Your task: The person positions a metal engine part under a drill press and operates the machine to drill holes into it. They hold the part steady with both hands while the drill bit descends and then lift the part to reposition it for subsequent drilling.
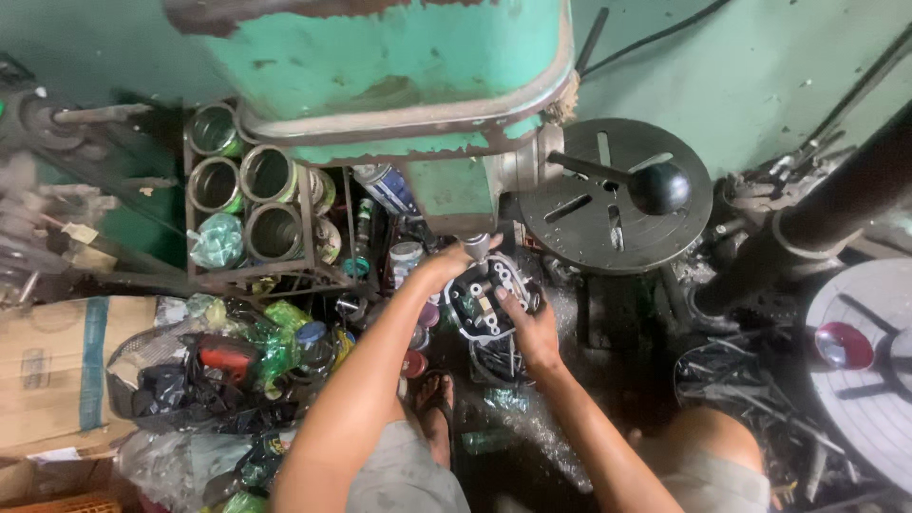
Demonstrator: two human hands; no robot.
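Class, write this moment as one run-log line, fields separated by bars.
left hand: at drill chuck | right hand: steadying dark round metal engine part | above: green drill press

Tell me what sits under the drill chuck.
A dark metal engine part with round holes, steadied by the left hand and right hand. Whatever supports it underneath is covered.

A single camera sits on the person's head and looks almost straight down past a green drill press to the floor. It is near enough that both forearms fill the lower middle, and the frame edges seem slightly blurred and stretched, probably from a wide lens.
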